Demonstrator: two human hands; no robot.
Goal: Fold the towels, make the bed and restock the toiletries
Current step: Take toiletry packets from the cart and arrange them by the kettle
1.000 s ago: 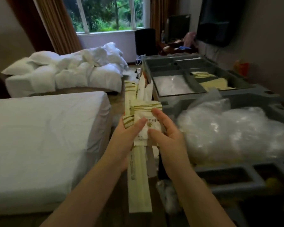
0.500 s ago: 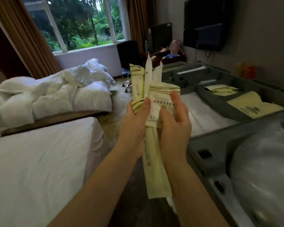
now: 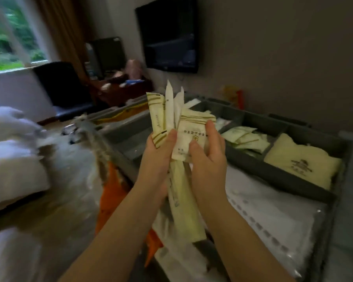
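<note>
Between left hand (image 3: 161,151) and right hand (image 3: 210,155), both gripping: perhaps five toiletry packets (image 3: 194,131). Step: restocking. Next: sorting, firm pinch needed.

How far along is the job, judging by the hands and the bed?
Done: nothing finished shows. In hand: the left hand and right hand both grip a bundle of toiletry packets above the cart tray, so restocking is under way. Left: the white bedding lies rumpled, though blurred; no towels are visible.
</note>
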